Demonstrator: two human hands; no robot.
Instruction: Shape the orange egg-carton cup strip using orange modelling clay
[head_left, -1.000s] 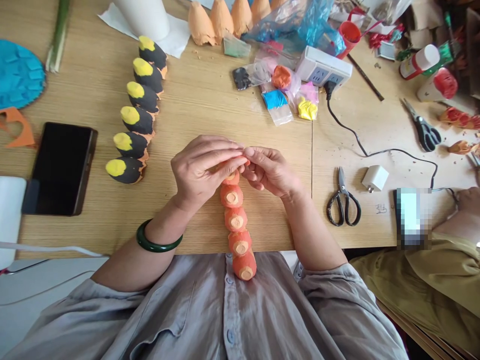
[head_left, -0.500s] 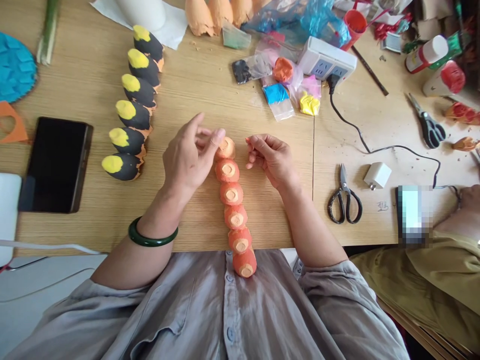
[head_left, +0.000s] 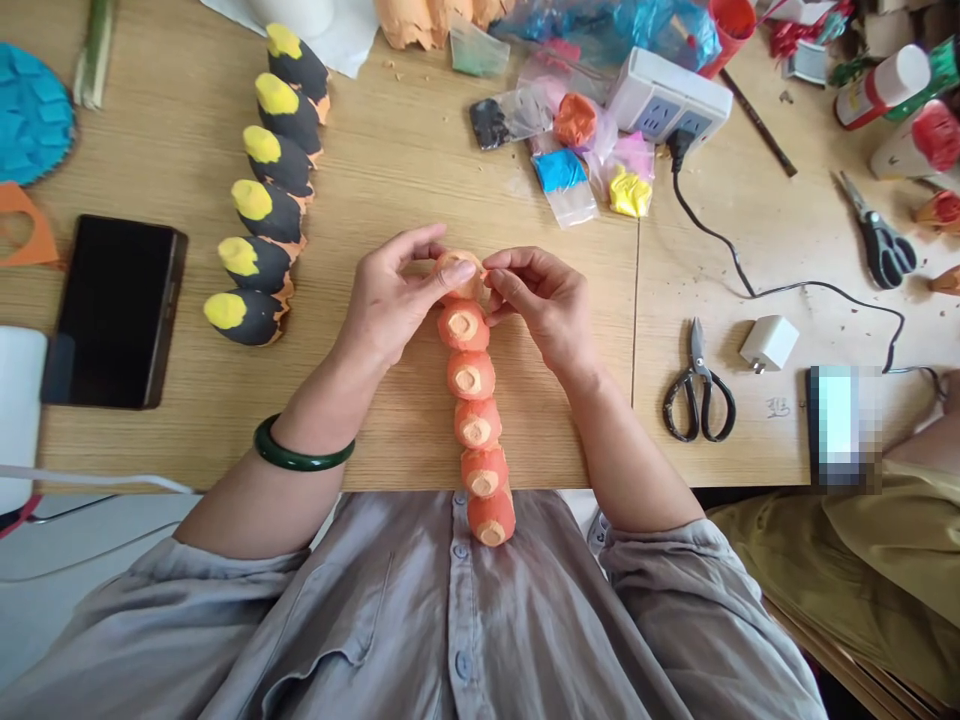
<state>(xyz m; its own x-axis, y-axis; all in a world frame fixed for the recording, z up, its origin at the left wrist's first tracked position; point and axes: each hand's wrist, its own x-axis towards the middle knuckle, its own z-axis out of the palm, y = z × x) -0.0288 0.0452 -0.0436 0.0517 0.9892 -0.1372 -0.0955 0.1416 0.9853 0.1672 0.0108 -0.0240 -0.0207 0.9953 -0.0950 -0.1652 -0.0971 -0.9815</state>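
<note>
A strip of egg-carton cups (head_left: pixel 469 378) runs from the table's middle over its front edge, against my shirt. Its nearer cups are coated in orange-red clay with bare pale-orange tops, while the farthest cup looks mostly uncoated. My left hand (head_left: pixel 390 300) is closed around that far cup, thumb lying across its top. On the cup's right side, my right hand (head_left: pixel 547 300) pinches a small bit of orange clay (head_left: pixel 484 274) against it. The fingertips partly hide this spot.
To the left stand a carton strip in black and yellow (head_left: pixel 262 255) and a black phone-like device (head_left: pixel 112 310). Bagged clay (head_left: pixel 562 170) and a white power strip (head_left: pixel 667 95) lie beyond. Scissors (head_left: pixel 697 385) and a charger (head_left: pixel 769 343) are at right, near another person's arm (head_left: pixel 930 440).
My right hand has moved left, bringing the clay bit to the far cup. My left thumb has slid onto that cup's top. The view has shifted slightly.
</note>
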